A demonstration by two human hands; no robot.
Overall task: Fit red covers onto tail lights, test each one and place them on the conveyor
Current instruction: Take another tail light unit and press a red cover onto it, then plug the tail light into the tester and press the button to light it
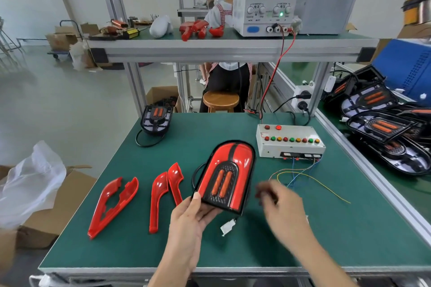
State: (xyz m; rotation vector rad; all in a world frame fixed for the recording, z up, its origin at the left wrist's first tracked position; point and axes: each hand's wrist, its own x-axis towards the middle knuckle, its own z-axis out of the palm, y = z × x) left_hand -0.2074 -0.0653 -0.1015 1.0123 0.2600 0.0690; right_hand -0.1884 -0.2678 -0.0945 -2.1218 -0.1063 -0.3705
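A black tail light with a red cover [229, 172] fitted on it is tilted up over the green mat, and my left hand [191, 219] grips its near left corner, thumb on top. Its white plug [227, 226] dangles below it on a black cable. To its right my right hand [279, 202] hovers above the mat, blurred, fingers loosely curled and holding nothing. Loose red covers [112, 205] and a second pair of red covers [164, 190] lie on the mat at the left. An uncovered tail light [156, 121] sits at the far left corner.
A white test box [289, 141] with coloured buttons stands at the right, thin wires [303, 176] trailing from it. A power supply [265, 0] on the upper shelf reads 12.00. Several uncovered tail lights [382, 126] are piled on the conveyor at the right. Cardboard boxes [51, 212] stand left of the table.
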